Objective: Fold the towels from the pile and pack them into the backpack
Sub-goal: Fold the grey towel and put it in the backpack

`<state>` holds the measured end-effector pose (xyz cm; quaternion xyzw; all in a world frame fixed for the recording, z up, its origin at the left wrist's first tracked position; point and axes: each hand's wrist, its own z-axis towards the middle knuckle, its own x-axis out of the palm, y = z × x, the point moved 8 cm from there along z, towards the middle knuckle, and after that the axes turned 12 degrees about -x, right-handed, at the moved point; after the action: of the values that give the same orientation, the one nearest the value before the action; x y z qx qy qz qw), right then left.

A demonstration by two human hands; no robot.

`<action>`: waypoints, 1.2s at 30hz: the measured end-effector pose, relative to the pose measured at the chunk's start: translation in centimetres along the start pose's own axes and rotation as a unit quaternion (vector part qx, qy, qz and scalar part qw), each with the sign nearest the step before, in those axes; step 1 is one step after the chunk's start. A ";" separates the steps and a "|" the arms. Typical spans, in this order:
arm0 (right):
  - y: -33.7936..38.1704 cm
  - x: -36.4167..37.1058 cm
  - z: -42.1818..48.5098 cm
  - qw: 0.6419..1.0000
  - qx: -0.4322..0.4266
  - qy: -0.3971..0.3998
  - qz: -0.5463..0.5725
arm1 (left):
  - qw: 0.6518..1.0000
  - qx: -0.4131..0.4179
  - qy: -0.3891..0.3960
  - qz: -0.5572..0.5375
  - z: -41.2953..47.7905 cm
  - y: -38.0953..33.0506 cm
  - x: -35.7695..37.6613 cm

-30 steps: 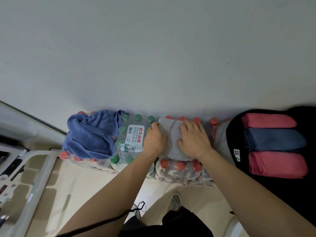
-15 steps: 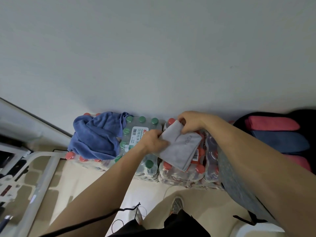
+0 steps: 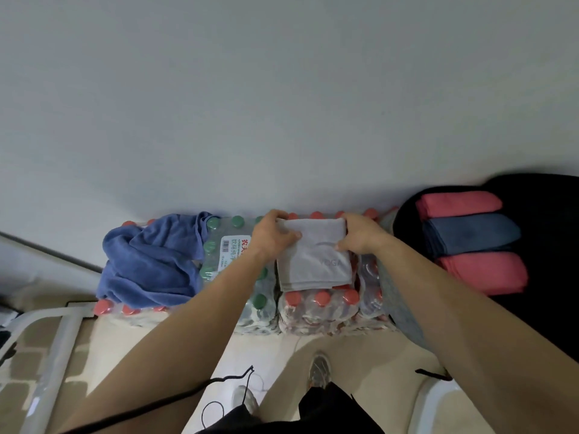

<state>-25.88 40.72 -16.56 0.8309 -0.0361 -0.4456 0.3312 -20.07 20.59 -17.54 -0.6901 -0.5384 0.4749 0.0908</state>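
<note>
A folded grey towel point(image 3: 316, 261) lies on shrink-wrapped packs of water bottles point(image 3: 313, 305). My left hand point(image 3: 272, 236) grips its far left corner, and my right hand point(image 3: 360, 234) grips its far right corner. A crumpled blue towel point(image 3: 150, 261) sits on the bottle packs to the left. At the right, the open black backpack point(image 3: 548, 308) holds a rolled pink towel point(image 3: 457, 203), a dark blue one point(image 3: 473, 234) and a second pink towel point(image 3: 482, 272), side by side.
A plain wall rises right behind the bottle packs. A white frame point(image 3: 53, 346) stands at the lower left on the tiled floor. My shoes point(image 3: 319, 369) and a dangling black cord point(image 3: 225, 383) are below. A white object's edge point(image 3: 438, 405) shows at the lower right.
The grey towel, lifted and tilted half a second ago, now lies flat with another fold in it. Both hands have moved to its far corners.
</note>
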 end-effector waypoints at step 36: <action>-1.1 1.7 -1.7 0.986 -0.002 -0.075 0.147 | 0.993 0.094 0.035 0.057 -3.9 1.4 -0.5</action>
<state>-23.84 41.90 -17.76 0.7804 -0.1818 -0.4528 0.3910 -16.21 21.09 -16.04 -0.7241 -0.4474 0.5039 0.1468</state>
